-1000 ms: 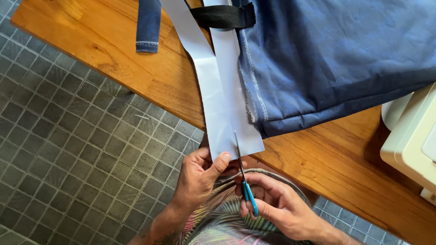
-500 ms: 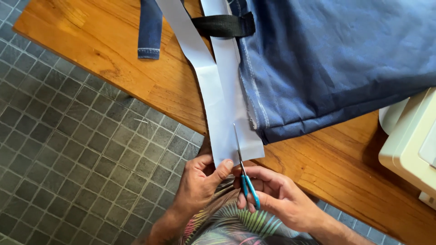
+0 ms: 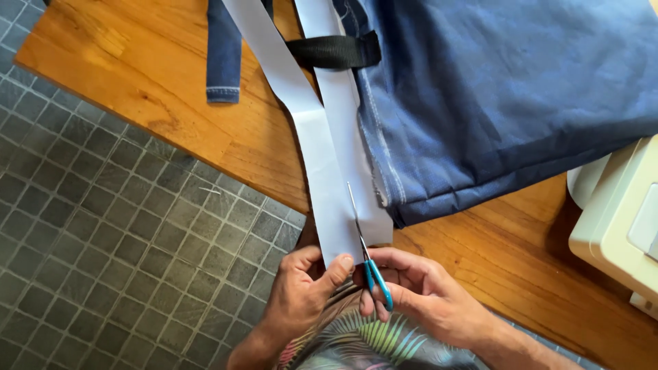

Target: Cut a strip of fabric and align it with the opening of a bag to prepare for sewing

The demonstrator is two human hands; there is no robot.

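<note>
The left hand [image 3: 301, 291] pinches the white strip's [image 3: 322, 137] end at 6 o'clock off the table [image 3: 137, 68] edge. The right hand [image 3: 418, 294] grips scissors [image 3: 367, 253], blades slicing up the strip beside blue fabric [image 3: 507, 96].

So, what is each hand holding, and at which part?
Left hand pinches the white strip at its near end; right hand holds the scissors by their blue handles.

Bare wooden table [image 3: 137, 75] lies open leftward; blue fabric [image 3: 507, 96] blocks the right.
</note>
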